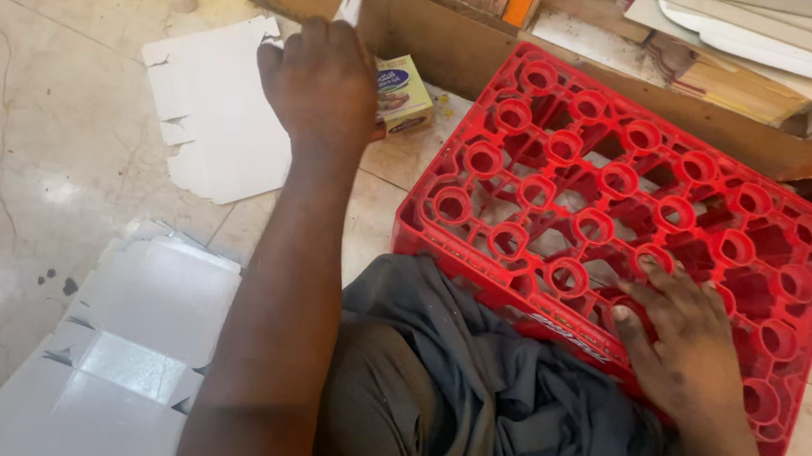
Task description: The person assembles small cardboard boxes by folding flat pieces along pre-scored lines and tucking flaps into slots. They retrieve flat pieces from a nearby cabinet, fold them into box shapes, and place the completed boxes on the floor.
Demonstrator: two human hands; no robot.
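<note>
My left hand (323,84) reaches forward over the floor, fingers closed around a small white piece of card (351,1) that sticks up above the knuckles. Just right of it lies a small yellow-green carton (406,94), touching or nearly touching the hand. My right hand (684,338) rests flat, fingers spread, on the near edge of an upturned red plastic bottle crate (573,165) beside my knee. Grey cloth (470,386) covers my lap.
Flat white cardboard blanks lie on the marble floor: one torn sheet (221,118) at the far left, a glossy stack (112,348) near my left elbow. A brown wooden shelf base (446,41) with stacked cardboard sheets (777,46) runs along the back.
</note>
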